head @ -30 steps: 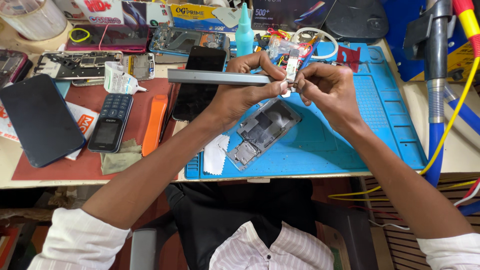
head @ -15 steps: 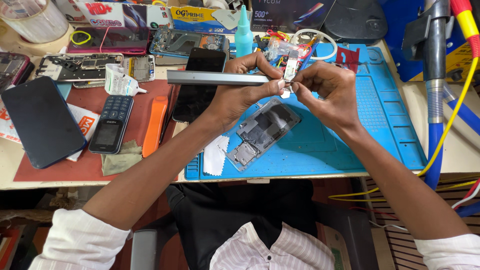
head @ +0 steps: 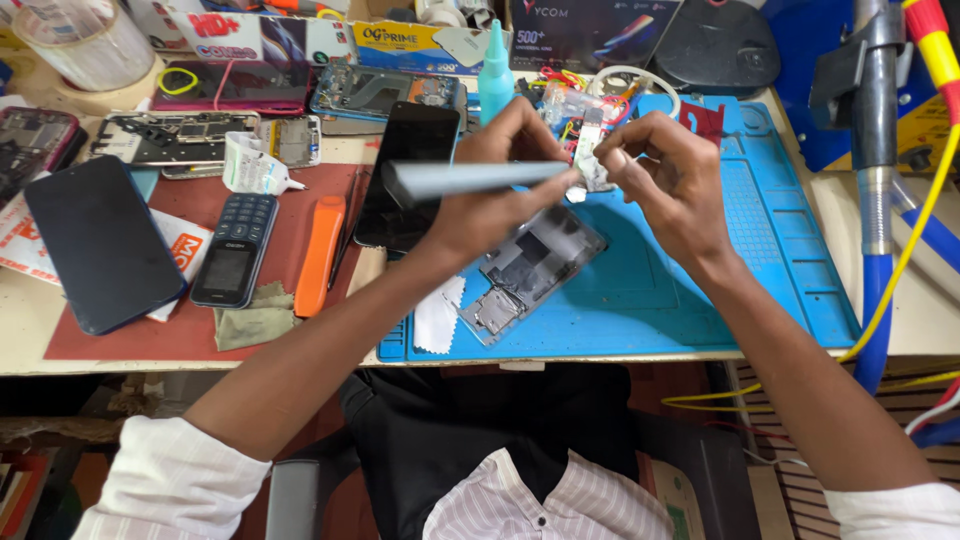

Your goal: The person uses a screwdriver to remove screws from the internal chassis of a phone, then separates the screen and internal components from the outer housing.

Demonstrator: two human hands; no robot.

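While both hands stay raised over blue mat (head: 700, 300), little has changed from half second ago: left hand (head: 490, 195) keeps grip closed on grey flat tool (head: 470, 178), right hand (head: 665, 175) still pinches small white part (head: 592, 150) at tool's tip. Work reads mid-step. Opened phone frame (head: 535, 270) lies below on mat. Tabletop (head: 930, 320) cluttered: keypad phone (head: 232, 250), orange pry tool (head: 320, 255), dark phone (head: 100, 240) left; glue bottle (head: 495, 75) far.

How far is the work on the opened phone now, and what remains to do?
Done: the phone frame lies opened on the blue mat, its inside bare. In hand: the left hand holds a grey tool against a small part pinched by the right hand above the frame. Left: the part is not yet in the frame, which remains open.
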